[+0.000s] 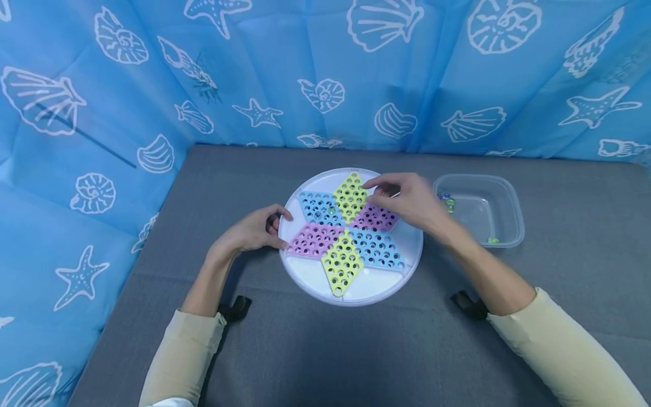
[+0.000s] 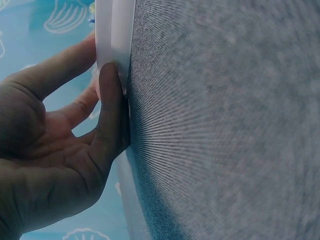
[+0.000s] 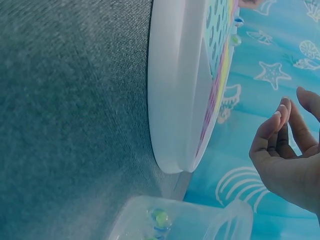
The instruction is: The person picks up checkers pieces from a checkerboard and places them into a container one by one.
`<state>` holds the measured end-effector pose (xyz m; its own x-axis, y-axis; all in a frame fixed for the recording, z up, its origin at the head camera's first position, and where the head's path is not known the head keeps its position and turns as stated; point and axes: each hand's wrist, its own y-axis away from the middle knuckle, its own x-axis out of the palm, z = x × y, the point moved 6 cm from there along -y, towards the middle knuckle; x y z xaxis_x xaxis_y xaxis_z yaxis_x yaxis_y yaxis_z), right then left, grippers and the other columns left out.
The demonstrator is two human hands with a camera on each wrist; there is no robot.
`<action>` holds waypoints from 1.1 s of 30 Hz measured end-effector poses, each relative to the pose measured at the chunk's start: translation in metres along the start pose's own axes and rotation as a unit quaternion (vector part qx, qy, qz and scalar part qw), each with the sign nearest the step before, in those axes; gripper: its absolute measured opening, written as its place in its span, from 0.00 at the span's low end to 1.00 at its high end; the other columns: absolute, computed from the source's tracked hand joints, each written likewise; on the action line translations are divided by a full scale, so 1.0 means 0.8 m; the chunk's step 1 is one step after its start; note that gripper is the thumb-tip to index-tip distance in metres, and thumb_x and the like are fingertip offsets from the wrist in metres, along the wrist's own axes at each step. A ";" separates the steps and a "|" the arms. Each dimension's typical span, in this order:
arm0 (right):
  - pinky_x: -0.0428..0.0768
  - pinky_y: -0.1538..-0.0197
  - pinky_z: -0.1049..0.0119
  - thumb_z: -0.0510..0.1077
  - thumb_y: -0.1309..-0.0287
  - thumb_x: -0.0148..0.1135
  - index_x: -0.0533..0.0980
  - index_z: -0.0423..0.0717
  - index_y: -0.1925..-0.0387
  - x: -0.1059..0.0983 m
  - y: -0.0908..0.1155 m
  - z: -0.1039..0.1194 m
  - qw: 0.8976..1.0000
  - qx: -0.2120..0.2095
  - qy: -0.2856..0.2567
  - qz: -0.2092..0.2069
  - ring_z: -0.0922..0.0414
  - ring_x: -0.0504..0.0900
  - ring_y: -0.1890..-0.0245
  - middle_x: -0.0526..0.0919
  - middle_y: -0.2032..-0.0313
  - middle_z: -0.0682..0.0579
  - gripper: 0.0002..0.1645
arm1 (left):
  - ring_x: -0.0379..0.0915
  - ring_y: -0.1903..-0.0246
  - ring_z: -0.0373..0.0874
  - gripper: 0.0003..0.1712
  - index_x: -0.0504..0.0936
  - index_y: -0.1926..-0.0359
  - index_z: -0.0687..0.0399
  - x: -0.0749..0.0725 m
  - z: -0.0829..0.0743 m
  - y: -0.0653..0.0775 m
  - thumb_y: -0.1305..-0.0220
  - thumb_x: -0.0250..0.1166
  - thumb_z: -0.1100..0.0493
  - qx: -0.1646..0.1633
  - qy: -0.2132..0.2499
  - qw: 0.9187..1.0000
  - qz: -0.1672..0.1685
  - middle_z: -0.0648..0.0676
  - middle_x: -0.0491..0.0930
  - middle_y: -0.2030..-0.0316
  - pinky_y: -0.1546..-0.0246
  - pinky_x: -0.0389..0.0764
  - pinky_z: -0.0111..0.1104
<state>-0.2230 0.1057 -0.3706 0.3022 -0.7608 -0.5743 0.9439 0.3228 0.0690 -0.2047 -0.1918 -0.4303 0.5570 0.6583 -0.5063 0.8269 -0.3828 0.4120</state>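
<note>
A round white Chinese checkers board (image 1: 305, 282) with a star of yellow, pink and blue hole fields lies on the table. My left hand (image 1: 252, 230) holds its left rim; in the left wrist view the thumb (image 2: 111, 95) lies against the side of the rim. Two glass marbles sit in the upper-left blue field: a bluish marble (image 1: 317, 215) and a greenish marble (image 1: 331, 210). Above the board's upper right hovers my right hand (image 1: 407, 198), its fingers bent. In the right wrist view a gap shows between thumb and fingertips, with nothing visible between them.
A clear plastic container (image 1: 516, 217) stands right of the board, with several marbles (image 1: 448, 202) at its left side and a green marble (image 1: 492, 240) near its front edge. Grey cloth (image 1: 356, 350) covers the table. A blue shell-patterned curtain (image 1: 285, 68) hangs behind and at the left.
</note>
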 end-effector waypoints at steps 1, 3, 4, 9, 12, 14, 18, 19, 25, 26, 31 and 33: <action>0.73 0.61 0.62 0.47 0.40 0.68 0.82 0.45 0.48 0.002 -0.001 0.001 1.000 -0.003 -0.002 0.006 0.55 0.79 0.61 0.82 0.65 0.50 0.20 | 0.65 0.68 0.47 0.32 0.73 0.43 0.60 0.000 0.000 0.000 0.49 0.75 0.70 0.000 -0.001 1.000 0.000 0.59 0.67 0.64 0.67 0.70 0.34; 0.73 0.60 0.62 0.47 0.40 0.68 0.82 0.45 0.47 0.007 -0.003 0.002 1.000 -0.005 -0.004 0.017 0.55 0.79 0.61 0.82 0.65 0.50 0.20 | 0.65 0.68 0.47 0.32 0.73 0.43 0.61 0.000 0.000 0.000 0.49 0.75 0.70 0.001 -0.001 1.000 -0.001 0.59 0.67 0.64 0.67 0.70 0.34; 0.73 0.60 0.62 0.46 0.40 0.68 0.82 0.45 0.47 0.010 -0.005 0.003 1.000 -0.006 -0.006 0.022 0.55 0.79 0.61 0.82 0.65 0.50 0.20 | 0.65 0.68 0.47 0.32 0.73 0.43 0.61 0.000 0.000 0.001 0.49 0.75 0.70 0.003 0.000 1.000 -0.001 0.59 0.67 0.64 0.67 0.70 0.33; 0.74 0.59 0.60 0.45 0.39 0.67 0.82 0.46 0.47 0.023 -0.010 0.006 0.999 -0.018 -0.005 0.041 0.55 0.79 0.61 0.82 0.65 0.50 0.18 | 0.65 0.68 0.47 0.32 0.73 0.43 0.61 0.000 0.000 0.001 0.48 0.75 0.70 0.005 0.007 1.000 0.000 0.59 0.67 0.64 0.67 0.70 0.33; 0.75 0.56 0.60 0.44 0.38 0.66 0.82 0.45 0.48 0.030 -0.012 0.008 0.998 -0.028 -0.003 0.049 0.55 0.80 0.61 0.82 0.64 0.51 0.18 | 0.65 0.68 0.47 0.31 0.73 0.43 0.61 0.000 0.000 0.002 0.48 0.74 0.70 0.004 0.007 1.000 0.001 0.59 0.67 0.64 0.67 0.69 0.34; 0.76 0.55 0.60 0.44 0.38 0.66 0.81 0.44 0.48 0.035 -0.013 0.009 0.998 -0.033 0.000 0.055 0.55 0.80 0.60 0.82 0.64 0.51 0.17 | 0.65 0.69 0.47 0.31 0.73 0.43 0.60 0.000 0.000 0.001 0.47 0.74 0.69 0.003 0.005 1.000 0.001 0.59 0.67 0.64 0.67 0.69 0.34; 0.76 0.53 0.60 0.42 0.38 0.65 0.81 0.43 0.47 0.044 -0.017 0.013 0.997 -0.039 0.006 0.066 0.56 0.80 0.59 0.82 0.63 0.51 0.17 | 0.65 0.69 0.46 0.31 0.72 0.42 0.60 -0.001 0.002 0.000 0.47 0.74 0.69 0.000 0.005 1.000 0.002 0.59 0.67 0.64 0.67 0.69 0.34; 0.76 0.53 0.60 0.42 0.38 0.65 0.81 0.44 0.47 0.046 -0.018 0.014 0.997 -0.038 0.009 0.067 0.56 0.80 0.59 0.82 0.63 0.51 0.17 | 0.65 0.69 0.46 0.31 0.72 0.42 0.61 -0.001 0.002 0.000 0.47 0.74 0.69 -0.001 0.006 1.000 0.002 0.59 0.67 0.64 0.67 0.69 0.34; 0.76 0.54 0.60 0.41 0.39 0.67 0.82 0.44 0.49 0.055 -0.025 0.016 0.996 -0.044 0.022 0.070 0.56 0.80 0.60 0.83 0.64 0.51 0.16 | 0.65 0.69 0.47 0.32 0.72 0.42 0.60 -0.001 0.001 -0.001 0.47 0.75 0.69 -0.001 0.000 1.000 0.000 0.59 0.67 0.64 0.67 0.69 0.34; 0.76 0.54 0.60 0.41 0.39 0.67 0.82 0.43 0.49 0.057 -0.027 0.015 0.996 -0.043 0.023 0.072 0.56 0.80 0.61 0.83 0.64 0.51 0.17 | 0.65 0.69 0.47 0.32 0.73 0.42 0.60 -0.001 0.001 -0.001 0.47 0.75 0.69 -0.001 -0.002 1.000 0.000 0.59 0.67 0.64 0.67 0.69 0.34; 0.76 0.54 0.61 0.41 0.38 0.66 0.81 0.42 0.46 0.069 -0.033 0.007 0.994 -0.029 0.030 0.096 0.56 0.81 0.60 0.84 0.62 0.50 0.19 | 0.65 0.68 0.47 0.31 0.73 0.43 0.59 0.000 -0.001 0.001 0.47 0.74 0.69 0.001 -0.002 1.000 0.000 0.58 0.67 0.64 0.67 0.69 0.35; 0.77 0.54 0.61 0.41 0.38 0.66 0.80 0.42 0.45 0.072 -0.035 0.005 0.994 -0.025 0.033 0.102 0.56 0.81 0.60 0.83 0.62 0.50 0.19 | 0.65 0.68 0.47 0.31 0.73 0.43 0.58 0.000 0.000 0.001 0.47 0.74 0.69 -0.004 0.001 1.000 0.000 0.58 0.67 0.64 0.67 0.70 0.35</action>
<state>-0.2314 0.0505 -0.4027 0.4758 -0.6385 -0.6049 0.8554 0.4959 0.1494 -0.2036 -0.1921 -0.4299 0.5572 0.6590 -0.5053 0.8261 -0.3783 0.4177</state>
